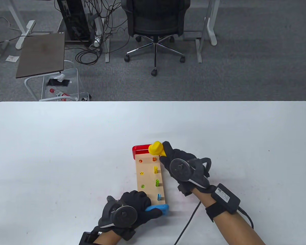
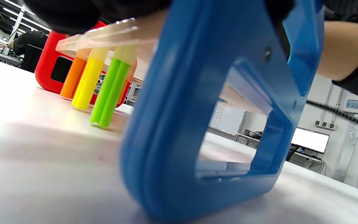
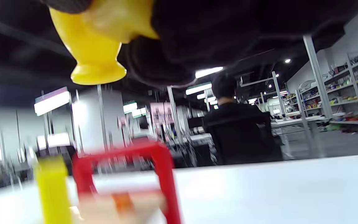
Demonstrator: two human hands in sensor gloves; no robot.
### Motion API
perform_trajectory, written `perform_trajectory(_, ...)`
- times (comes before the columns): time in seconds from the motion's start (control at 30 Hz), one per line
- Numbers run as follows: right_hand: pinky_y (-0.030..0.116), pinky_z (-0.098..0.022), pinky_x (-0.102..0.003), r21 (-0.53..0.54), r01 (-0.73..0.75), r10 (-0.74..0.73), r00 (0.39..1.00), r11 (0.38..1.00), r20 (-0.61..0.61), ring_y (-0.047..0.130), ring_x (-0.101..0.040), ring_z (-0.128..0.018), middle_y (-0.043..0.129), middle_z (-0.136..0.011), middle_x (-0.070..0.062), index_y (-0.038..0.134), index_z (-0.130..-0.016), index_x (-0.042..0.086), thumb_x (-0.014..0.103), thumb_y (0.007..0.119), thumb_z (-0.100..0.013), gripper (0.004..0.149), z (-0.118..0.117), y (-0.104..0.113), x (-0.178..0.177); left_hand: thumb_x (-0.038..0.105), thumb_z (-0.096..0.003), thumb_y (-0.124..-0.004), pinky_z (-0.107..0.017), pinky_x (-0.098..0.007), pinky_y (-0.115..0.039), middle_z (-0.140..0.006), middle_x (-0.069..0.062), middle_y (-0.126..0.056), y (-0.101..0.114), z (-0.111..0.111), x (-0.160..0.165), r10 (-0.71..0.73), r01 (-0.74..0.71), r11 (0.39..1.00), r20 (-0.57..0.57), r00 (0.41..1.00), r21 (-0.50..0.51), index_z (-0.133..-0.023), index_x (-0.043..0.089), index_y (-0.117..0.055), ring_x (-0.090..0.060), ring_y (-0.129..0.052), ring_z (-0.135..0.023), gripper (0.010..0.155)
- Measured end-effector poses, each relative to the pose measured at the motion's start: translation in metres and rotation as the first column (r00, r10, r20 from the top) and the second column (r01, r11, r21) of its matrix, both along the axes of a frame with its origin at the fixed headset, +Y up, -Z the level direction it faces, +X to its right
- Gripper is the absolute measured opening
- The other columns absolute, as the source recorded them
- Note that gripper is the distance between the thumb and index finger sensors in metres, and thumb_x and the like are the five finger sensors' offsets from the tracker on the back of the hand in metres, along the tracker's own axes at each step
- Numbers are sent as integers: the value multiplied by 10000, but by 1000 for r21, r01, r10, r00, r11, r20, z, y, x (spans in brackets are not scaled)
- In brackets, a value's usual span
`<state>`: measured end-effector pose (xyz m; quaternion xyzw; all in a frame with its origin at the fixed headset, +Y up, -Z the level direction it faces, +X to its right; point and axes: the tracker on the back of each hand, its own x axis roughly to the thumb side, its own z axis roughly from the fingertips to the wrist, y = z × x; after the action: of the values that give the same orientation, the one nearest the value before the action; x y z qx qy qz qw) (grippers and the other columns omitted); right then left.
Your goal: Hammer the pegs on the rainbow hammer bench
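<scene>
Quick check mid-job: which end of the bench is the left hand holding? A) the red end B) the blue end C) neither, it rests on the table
B: the left hand grips the blue end of the bench; the right hand holds the yellow hammer near the red end.

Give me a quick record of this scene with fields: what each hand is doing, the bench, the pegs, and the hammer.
left hand: grips the blue end leg of the hammer bench, steadying it
right hand: holds the yellow hammer, raised over the red end leg
bench: wooden top, lying lengthwise away from the person on the white table
pegs: left row flush with the top; in the right row the yellow peg, green peg and blue peg stand up
hammer head: not touching any peg
</scene>
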<state>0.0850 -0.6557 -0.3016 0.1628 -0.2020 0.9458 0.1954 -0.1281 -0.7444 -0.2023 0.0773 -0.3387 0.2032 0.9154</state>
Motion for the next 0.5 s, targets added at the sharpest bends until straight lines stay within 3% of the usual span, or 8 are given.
perform_trajectory(0.2, 879, -232, -345, 89, 51, -48, 998, 995, -35, 964, -167, -297, 925, -688, -33, 506, -1021, 243, 540, 530, -441, 652, 0, -7, -3, 783, -543, -605, -414, -563, -808, -575, 11, -870, 0, 0, 0, 1, -1, 1000, 1, 1000, -1, -549, 283, -865, -198, -835, -337, 563)
perform_trajectory(0.23, 872, -190, -341, 40, -40, 41, 999, 998, -33, 959, -166, -247, 951, -645, -50, 550, -1014, 226, 536, 542, -449, 644, -6, -25, -9, 783, -543, -604, -415, -562, -808, -576, 12, -870, 0, 0, 0, 1, -1, 1000, 1, 1000, -2, -550, 284, -864, -198, -835, -338, 563)
perform_trajectory(0.27, 861, -136, -344, -134, -239, 237, 971, 962, -30, 954, -170, -187, 988, -583, -71, 628, -997, 212, 531, 569, -453, 634, -19, -53, -19, 783, -543, -605, -414, -562, -808, -576, 11, -870, 0, 0, 0, 1, -1, 1000, 0, 1000, -3, -550, 283, -865, -198, -835, -338, 563)
perform_trajectory(0.3, 908, -144, -296, -316, -412, 426, 904, 855, -26, 981, -110, -194, 976, -616, 2, 542, -999, 247, 558, 509, -414, 664, -19, -60, -20, 783, -543, -605, -415, -562, -809, -578, 12, -870, 0, 0, 0, -2, 2, 1000, -1, 1000, -3, -552, 284, -864, -197, -835, -339, 562)
perform_trajectory(0.33, 874, -190, -314, -232, -339, 323, 941, 912, -104, 953, -132, -245, 953, -662, -35, 536, -1040, 221, 553, 529, -475, 655, -7, -60, -9, 783, -543, -605, -415, -563, -808, -578, 11, -870, 0, 0, 0, -1, 1, 1000, -3, 1000, -4, -552, 284, -864, -198, -835, -339, 563)
perform_trajectory(0.37, 844, -90, -386, -52, -152, 148, 986, 987, -74, 947, -216, -137, 1010, -534, -132, 696, -967, 155, 494, 630, -430, 639, -14, -51, -22, 783, -544, -604, -415, -562, -809, -578, 12, -870, 0, 0, 0, 0, 0, 1000, 0, 1000, -5, -552, 284, -864, -198, -835, -340, 563)
perform_trajectory(0.4, 865, -157, -341, -121, -252, 249, 968, 960, -37, 955, -165, -208, 982, -606, -57, 620, -1003, 223, 536, 575, -448, 639, -10, -45, -16, 783, -543, -605, -415, -563, -808, -578, 12, -870, -1, 0, 0, 1, -1, 1000, 0, 1000, -6, -552, 284, -864, -198, -834, -340, 562)
perform_trajectory(0.5, 869, -176, -345, 9, -59, 59, 998, 998, -18, 958, -169, -230, 967, -628, -51, 586, -1008, 219, 534, 557, -444, 647, -7, -15, -7, 783, -543, -605, -415, -563, -808, -578, 11, -870, -1, -1, 0, 3, -3, 1000, 2, 1000, -5, -552, 283, -864, -198, -834, -339, 563)
